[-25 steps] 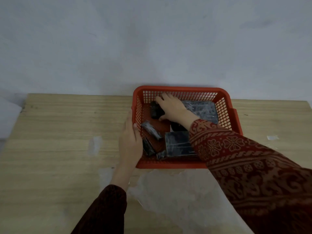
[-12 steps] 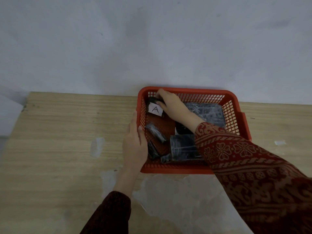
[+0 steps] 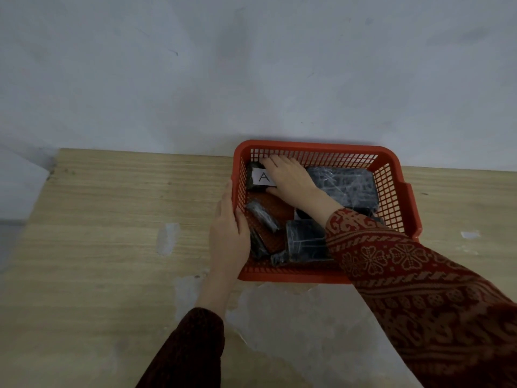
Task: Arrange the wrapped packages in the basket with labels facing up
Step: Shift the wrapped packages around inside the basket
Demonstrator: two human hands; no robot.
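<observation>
A red mesh basket (image 3: 391, 175) stands on the wooden table against the wall. Several dark wrapped packages lie inside. In the far left corner sits a small package (image 3: 258, 177) with a white label marked "A" facing up; my right hand (image 3: 291, 179) grips it from the right side. A large package (image 3: 347, 186) lies at the back right, a square one (image 3: 305, 242) at the front, and a narrow one (image 3: 263, 215) tilts near the left wall. My left hand (image 3: 229, 233) clasps the basket's left rim, thumb inside.
The wooden table (image 3: 112, 219) stretches left of the basket, with pale worn patches (image 3: 293, 312) in front of it. A grey wall rises right behind the basket. A small white scrap (image 3: 470, 234) lies on the table to the right.
My right hand turned the small package over, so its "A" label now faces up, and set it in the far left corner. My left hand stayed on the rim.
</observation>
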